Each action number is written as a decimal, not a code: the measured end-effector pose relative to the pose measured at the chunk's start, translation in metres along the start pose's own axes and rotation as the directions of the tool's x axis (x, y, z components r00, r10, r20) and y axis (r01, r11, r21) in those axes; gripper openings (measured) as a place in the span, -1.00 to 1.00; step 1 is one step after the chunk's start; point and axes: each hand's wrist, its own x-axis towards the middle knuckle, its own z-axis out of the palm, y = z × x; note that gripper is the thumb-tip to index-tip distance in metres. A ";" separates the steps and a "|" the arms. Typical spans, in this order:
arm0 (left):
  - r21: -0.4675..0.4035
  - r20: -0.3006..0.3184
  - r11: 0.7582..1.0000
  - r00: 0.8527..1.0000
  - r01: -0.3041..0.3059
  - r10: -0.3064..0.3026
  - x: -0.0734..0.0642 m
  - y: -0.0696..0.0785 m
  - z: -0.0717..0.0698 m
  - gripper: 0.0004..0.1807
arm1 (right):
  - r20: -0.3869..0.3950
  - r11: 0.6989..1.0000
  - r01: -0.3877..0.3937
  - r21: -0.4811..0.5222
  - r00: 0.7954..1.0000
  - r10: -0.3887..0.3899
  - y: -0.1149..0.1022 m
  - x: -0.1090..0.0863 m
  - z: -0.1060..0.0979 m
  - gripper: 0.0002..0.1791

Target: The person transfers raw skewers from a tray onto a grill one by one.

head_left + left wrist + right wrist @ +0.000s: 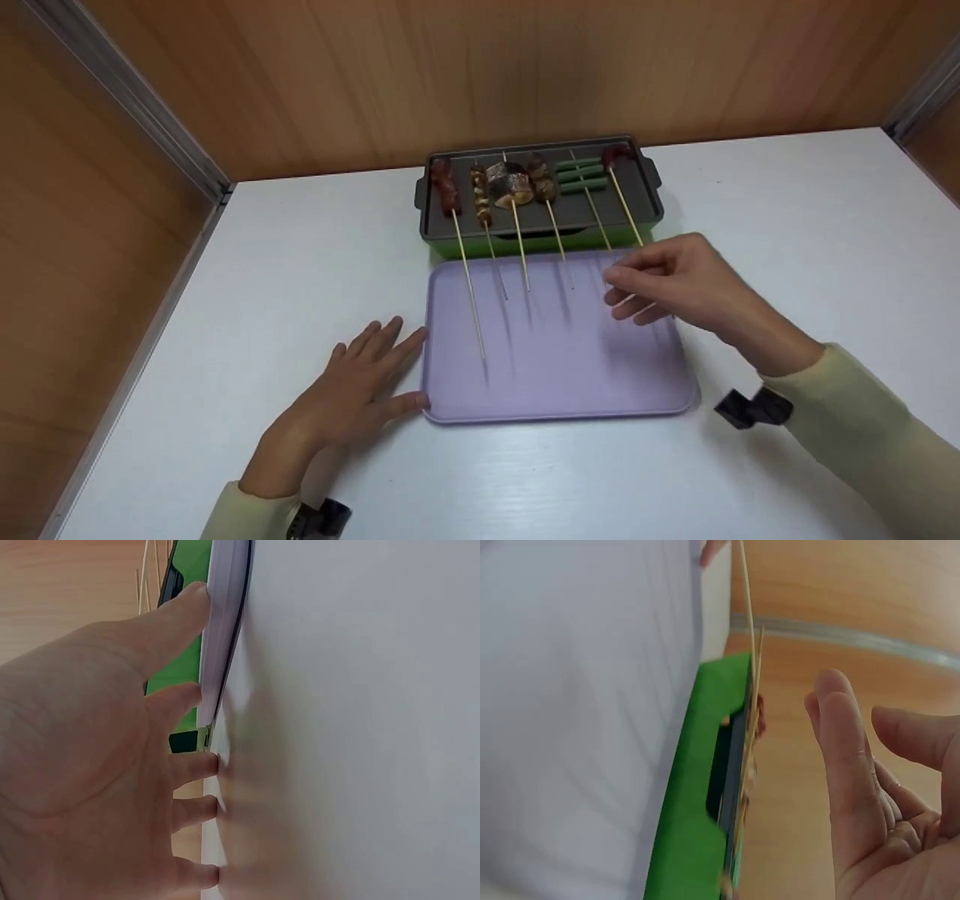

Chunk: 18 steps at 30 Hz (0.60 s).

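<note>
My left hand (pixel 349 397) lies on the table with fingers spread, thumb and index fingertip at the left rim of a lilac tray (pixel 555 382). In the left wrist view those two fingertips meet the side of the tray (pixel 225 615). Above the tray's right part hovers my right hand (pixel 675 285), fingers loosely bent and nothing between them. It partly covers the sticks of a green vegetable skewer (pixel 582 178) and a dark red skewer (pixel 616 157). The right wrist view shows its thumb (pixel 915 735) apart from the fingers.
Behind the tray stands a green and dark tabletop grill (pixel 641 187). Across it also lie a red meat skewer (pixel 445 187), a fish skewer (pixel 510 185) and two brown skewers, sticks jutting over the tray. A wooden panel (pixel 337 82) rises behind the white table (pixel 315 255).
</note>
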 end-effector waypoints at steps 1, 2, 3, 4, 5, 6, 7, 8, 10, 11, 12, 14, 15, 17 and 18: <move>0.007 0.001 1.000 1.000 -0.001 0.001 0.000 0.000 0.000 -0.13 | -0.029 1.000 0.022 -0.007 0.999 -0.022 0.005 -0.007 -0.008 -0.55; 0.014 0.001 1.000 1.000 -0.002 0.002 0.001 0.000 -0.001 -0.13 | -0.064 0.998 0.052 -0.030 0.996 -0.054 0.010 -0.014 -0.015 -0.57; 0.018 0.000 1.000 1.000 -0.002 0.002 0.001 -0.001 -0.002 -0.12 | -0.101 0.995 0.084 -0.059 0.991 -0.089 0.016 -0.020 -0.022 -0.59; 0.018 0.000 1.000 1.000 -0.003 0.003 0.002 -0.001 -0.002 -0.13 | -0.140 0.987 0.120 -0.104 0.981 -0.134 0.022 -0.027 -0.028 -0.63; 0.019 0.001 1.000 1.000 -0.004 0.004 0.002 -0.002 -0.003 -0.12 | -0.181 0.973 0.155 -0.168 0.966 -0.185 0.028 -0.034 -0.033 -0.68; 0.015 0.001 1.000 1.000 -0.005 0.005 0.002 -0.002 -0.003 -0.12 | -0.222 0.954 0.182 -0.237 0.946 -0.235 0.034 -0.041 -0.037 -0.73; 0.015 0.001 1.000 1.000 -0.007 0.007 0.003 -0.003 -0.003 -0.12 | -0.255 0.931 0.202 -0.304 0.925 -0.284 0.041 -0.047 -0.040 -0.77; 0.013 0.003 1.000 1.000 -0.007 0.007 0.003 -0.003 -0.003 -0.12 | -0.276 0.903 0.215 -0.372 0.903 -0.329 0.047 -0.053 -0.043 -0.80; 0.012 0.006 1.000 1.000 -0.008 0.008 0.003 -0.004 -0.003 -0.12 | -0.295 0.843 0.224 -0.490 0.867 -0.402 0.058 -0.065 -0.048 -0.79; 0.012 0.004 1.000 1.000 -0.010 0.010 0.002 -0.005 -0.003 -0.12 | -0.297 0.816 0.218 -0.535 0.856 -0.423 0.063 -0.071 -0.050 -0.76; 0.011 0.002 1.000 1.000 -0.010 0.010 0.002 -0.005 -0.003 -0.13 | -0.295 0.794 0.207 -0.571 0.851 -0.435 0.067 -0.076 -0.052 -0.72; 0.013 -0.006 1.000 1.000 -0.012 0.012 0.000 -0.006 -0.003 -0.14 | -0.278 0.744 0.171 -0.646 0.854 -0.439 0.074 -0.086 -0.055 -0.63; 0.014 -0.013 1.000 1.000 -0.011 0.011 -0.002 -0.007 -0.004 -0.14 | -0.268 0.719 0.148 -0.679 0.862 -0.430 0.077 -0.091 -0.056 -0.58; 0.025 -0.033 1.000 0.999 -0.006 0.007 -0.006 -0.008 -0.005 -0.16 | -0.251 0.685 0.094 -0.723 0.887 -0.387 0.082 -0.097 -0.059 -0.46; 0.041 -0.044 0.999 0.999 -0.001 0.003 -0.009 -0.008 -0.005 -0.16 | -0.240 0.671 0.074 -0.738 0.901 -0.363 0.085 -0.100 -0.061 -0.39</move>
